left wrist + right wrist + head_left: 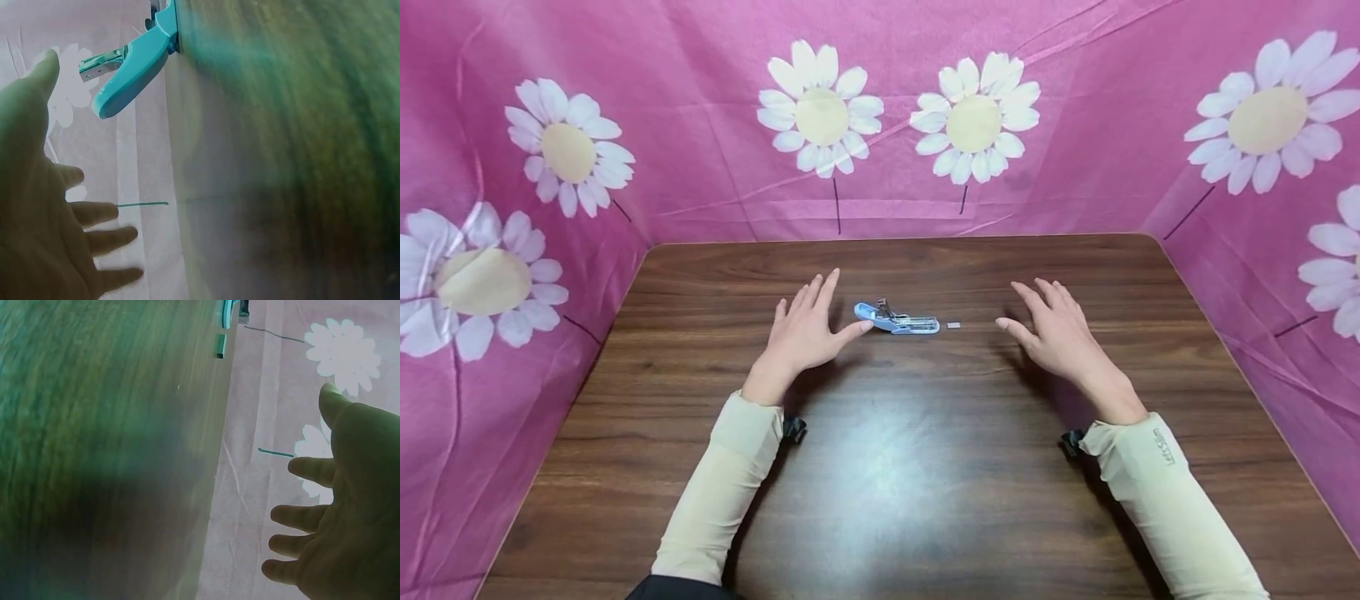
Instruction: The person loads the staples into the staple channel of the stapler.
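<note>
Light-blue stapler [898, 323] on table [880, 517], toward far edge, between hands; unfolded, top arm tipped back to left, metal rail exposed. Small staple strip [953, 325] just beyond stapler's right end, narrow gap between. Left hand [805, 335] raised at stapler's left end: fingers extended, spread, nothing held; thumb tip just beside stapler, gap visible in left wrist view. Right hand [1060, 340] raised right of strip, apart from it: fingers extended, spread, nothing held. Pale sleeves [703, 492] on both forearms. Pink cloth [700, 92] with white daisies behind table and at both sides.
</note>
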Demonstrator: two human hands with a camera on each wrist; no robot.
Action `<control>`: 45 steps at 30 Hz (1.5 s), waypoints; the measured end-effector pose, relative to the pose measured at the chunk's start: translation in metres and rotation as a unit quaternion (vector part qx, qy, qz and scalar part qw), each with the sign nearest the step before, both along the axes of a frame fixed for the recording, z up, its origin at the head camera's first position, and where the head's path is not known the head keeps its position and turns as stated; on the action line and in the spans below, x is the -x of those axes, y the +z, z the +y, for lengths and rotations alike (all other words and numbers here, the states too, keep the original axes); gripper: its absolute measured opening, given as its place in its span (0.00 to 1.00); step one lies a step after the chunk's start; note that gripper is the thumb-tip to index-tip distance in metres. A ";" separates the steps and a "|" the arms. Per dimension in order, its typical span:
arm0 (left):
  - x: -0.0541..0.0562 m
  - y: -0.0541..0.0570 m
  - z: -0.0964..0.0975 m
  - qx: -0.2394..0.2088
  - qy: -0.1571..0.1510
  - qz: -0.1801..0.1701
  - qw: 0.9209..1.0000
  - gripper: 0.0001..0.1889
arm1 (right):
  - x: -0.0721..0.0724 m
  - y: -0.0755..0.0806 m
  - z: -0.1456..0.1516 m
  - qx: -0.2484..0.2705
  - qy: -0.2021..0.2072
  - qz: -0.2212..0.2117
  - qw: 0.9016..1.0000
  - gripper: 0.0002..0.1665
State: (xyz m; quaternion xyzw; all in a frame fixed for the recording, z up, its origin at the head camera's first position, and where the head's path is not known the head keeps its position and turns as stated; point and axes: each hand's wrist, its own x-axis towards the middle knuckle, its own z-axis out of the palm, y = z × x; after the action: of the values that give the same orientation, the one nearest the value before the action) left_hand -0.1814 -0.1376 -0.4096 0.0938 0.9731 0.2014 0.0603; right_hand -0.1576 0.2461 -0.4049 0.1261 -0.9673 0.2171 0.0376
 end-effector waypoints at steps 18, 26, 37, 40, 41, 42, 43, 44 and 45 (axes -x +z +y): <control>0.020 -0.005 0.010 -0.126 -0.052 -0.014 0.991 0.48 | 0.011 -0.013 0.002 0.061 0.018 0.035 0.997 0.35; 0.019 -0.009 0.010 -0.156 -0.056 -0.021 0.986 0.41 | 0.018 -0.020 -0.001 0.106 0.003 0.025 0.994 0.29; 0.020 -0.008 0.019 -0.151 -0.061 -0.023 0.986 0.37 | 0.029 -0.023 -0.009 0.124 -0.015 -0.066 0.990 0.21; 0.021 -0.010 0.020 -0.144 -0.065 -0.021 0.987 0.36 | 0.032 -0.024 -0.014 0.125 -0.007 -0.082 0.989 0.19; 0.021 -0.011 0.020 -0.142 -0.066 -0.020 0.988 0.36 | 0.033 -0.025 -0.015 0.124 -0.004 -0.087 0.988 0.19; 0.021 -0.011 0.020 -0.140 -0.067 -0.017 0.988 0.35 | 0.034 -0.025 -0.017 0.123 -0.002 -0.091 0.988 0.18; 0.022 -0.012 0.021 -0.139 -0.069 -0.015 0.988 0.35 | 0.035 -0.026 -0.018 0.123 0.000 -0.095 0.988 0.18; 0.022 -0.012 0.021 -0.139 -0.070 -0.014 0.988 0.34 | 0.036 -0.026 -0.019 0.122 0.002 -0.097 0.988 0.18; 0.023 -0.012 0.022 -0.139 -0.070 -0.012 0.988 0.34 | 0.037 -0.027 -0.020 0.119 0.004 -0.097 0.988 0.18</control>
State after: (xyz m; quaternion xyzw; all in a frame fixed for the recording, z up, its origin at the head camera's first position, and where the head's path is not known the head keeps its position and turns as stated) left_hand -0.2040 -0.1160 -0.4218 0.1671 0.9258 0.3314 0.0721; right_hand -0.1949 0.2259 -0.4316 0.1026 -0.9331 0.3420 -0.0426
